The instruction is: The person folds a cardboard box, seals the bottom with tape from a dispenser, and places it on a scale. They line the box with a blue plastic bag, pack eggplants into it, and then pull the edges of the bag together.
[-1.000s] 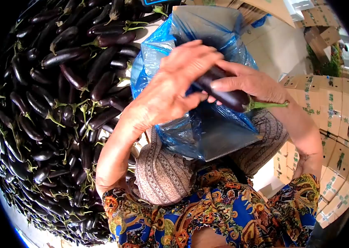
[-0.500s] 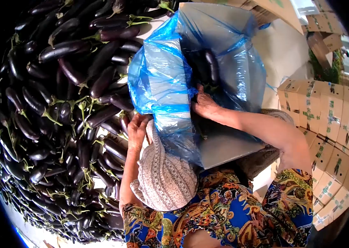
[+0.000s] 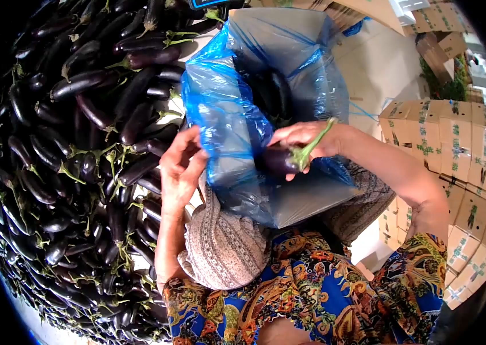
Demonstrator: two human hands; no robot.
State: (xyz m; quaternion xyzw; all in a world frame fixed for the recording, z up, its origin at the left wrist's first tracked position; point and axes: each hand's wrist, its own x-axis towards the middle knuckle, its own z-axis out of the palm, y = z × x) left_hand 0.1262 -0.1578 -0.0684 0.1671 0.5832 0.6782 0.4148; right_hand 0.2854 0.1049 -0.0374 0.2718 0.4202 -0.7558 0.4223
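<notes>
In my right hand (image 3: 312, 141) is a dark purple eggplant (image 3: 280, 159), its green stem pointing up and to the right. That hand is over the opening of a box lined with a blue plastic bag (image 3: 225, 98). Other eggplants (image 3: 277, 95) lie inside the liner, partly in shadow. My left hand (image 3: 179, 164) is at the left edge of the liner, its thumb and fingers apart and the tips by the plastic. Whether they touch the film is hard to tell.
A large heap of eggplants (image 3: 82, 80) fills the left side. Cardboard cartons (image 3: 455, 138) are stacked at the right, and more cardboard (image 3: 369, 12) lies at the top. My knee (image 3: 225, 247), in patterned cloth, is close to the box's near side.
My right hand has come up out of the liner towards me and now holds an eggplant. My left hand has shifted slightly left and its fingers have spread. The view has moved a little.
</notes>
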